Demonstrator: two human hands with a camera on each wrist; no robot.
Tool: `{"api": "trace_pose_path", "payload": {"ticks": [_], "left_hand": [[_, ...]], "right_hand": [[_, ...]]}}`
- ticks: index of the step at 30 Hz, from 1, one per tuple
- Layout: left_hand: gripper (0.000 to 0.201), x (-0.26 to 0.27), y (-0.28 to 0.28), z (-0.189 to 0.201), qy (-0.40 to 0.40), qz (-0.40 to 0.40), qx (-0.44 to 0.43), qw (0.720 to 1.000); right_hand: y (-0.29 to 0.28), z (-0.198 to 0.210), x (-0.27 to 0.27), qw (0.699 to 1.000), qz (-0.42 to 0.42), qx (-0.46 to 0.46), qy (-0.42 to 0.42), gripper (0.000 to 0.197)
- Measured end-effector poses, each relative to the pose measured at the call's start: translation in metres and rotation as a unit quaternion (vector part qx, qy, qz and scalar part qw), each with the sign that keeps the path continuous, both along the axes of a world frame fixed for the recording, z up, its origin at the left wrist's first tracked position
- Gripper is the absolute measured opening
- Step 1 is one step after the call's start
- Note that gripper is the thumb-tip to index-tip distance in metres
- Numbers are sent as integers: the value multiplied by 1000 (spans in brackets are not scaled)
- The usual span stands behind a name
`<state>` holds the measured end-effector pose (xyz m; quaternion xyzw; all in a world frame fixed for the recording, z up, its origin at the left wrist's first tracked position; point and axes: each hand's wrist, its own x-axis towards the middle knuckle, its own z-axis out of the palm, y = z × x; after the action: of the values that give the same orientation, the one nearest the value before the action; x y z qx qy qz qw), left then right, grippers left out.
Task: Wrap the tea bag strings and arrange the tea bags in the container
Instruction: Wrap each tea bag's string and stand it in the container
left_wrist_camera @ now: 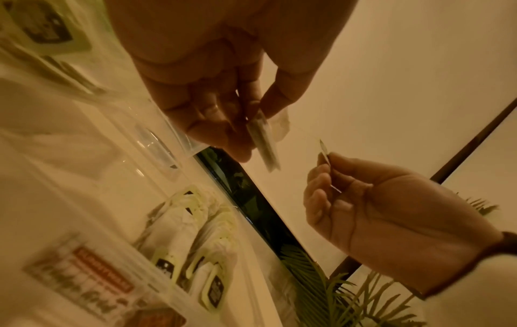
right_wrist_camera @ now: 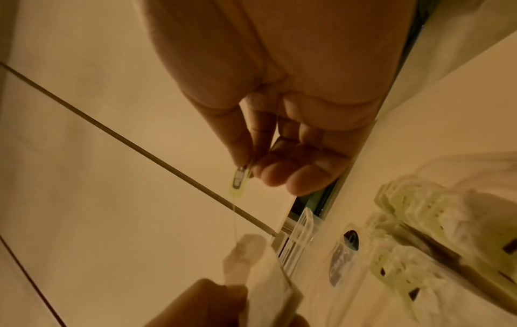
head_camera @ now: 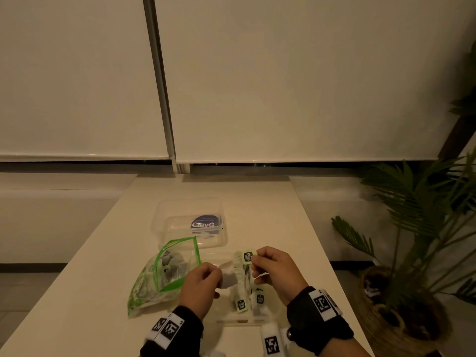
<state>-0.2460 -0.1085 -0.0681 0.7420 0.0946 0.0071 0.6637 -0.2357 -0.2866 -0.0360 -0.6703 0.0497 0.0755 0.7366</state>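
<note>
My left hand [head_camera: 219,276] pinches a grey-white tea bag [head_camera: 228,279] above the table. My right hand [head_camera: 253,261] pinches that bag's green paper tag [head_camera: 247,256] a little to the right and higher. In the right wrist view the thin string [right_wrist_camera: 234,221] runs from the tag [right_wrist_camera: 240,180] down to the tea bag [right_wrist_camera: 263,276]. Below both hands sits a clear plastic container [head_camera: 239,321] holding several tea bags with green tags [head_camera: 240,304]. The left wrist view shows the held bag [left_wrist_camera: 263,141] edge-on and the packed tea bags [left_wrist_camera: 201,243].
A green-edged zip bag [head_camera: 164,274] with more tea bags lies left of the container. A second clear plastic piece with a blue round label [head_camera: 204,222] lies behind it. A potted palm [head_camera: 412,228] stands off the table's right edge.
</note>
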Motion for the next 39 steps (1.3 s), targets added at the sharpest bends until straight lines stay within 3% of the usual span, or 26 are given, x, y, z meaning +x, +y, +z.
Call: {"api": "trace_pose_path", "payload": {"ticks": [9, 14, 16, 20, 23, 26, 28, 33, 36, 39], "left_hand": [[26, -10, -3, 7, -46, -57, 88, 993], [21, -14, 4, 10, -42, -58, 55, 996], [20, -13, 9, 12, -29, -26, 2, 999], [28, -2, 17, 26, -27, 38, -134, 990], [31, 2, 20, 46, -55, 41, -205, 976], [21, 7, 23, 52, -60, 57, -236, 968], [21, 9, 24, 55, -44, 51, -270, 960], [30, -2, 24, 65, -10, -34, -416, 909], [23, -5, 22, 60, -23, -67, -406, 911], [26, -2, 19, 50, -45, -85, -310, 946]], "right_hand": [[5, 15, 1, 997, -41, 62, -15, 20], [-3, 19, 9, 991, -80, -86, -65, 18], [-8, 19, 10, 989, -34, -129, -64, 15], [-16, 19, 5, 989, 86, -95, -72, 17], [-18, 14, 1, 970, 175, -147, -83, 33], [-15, 7, -4, 949, 236, -187, -98, 34], [-11, 5, -7, 957, 225, -150, -104, 35], [-8, 4, -9, 979, 167, -51, -107, 32], [-11, 2, -9, 980, 160, -31, -110, 30], [-12, 1, -8, 980, 162, 21, -113, 30]]}}
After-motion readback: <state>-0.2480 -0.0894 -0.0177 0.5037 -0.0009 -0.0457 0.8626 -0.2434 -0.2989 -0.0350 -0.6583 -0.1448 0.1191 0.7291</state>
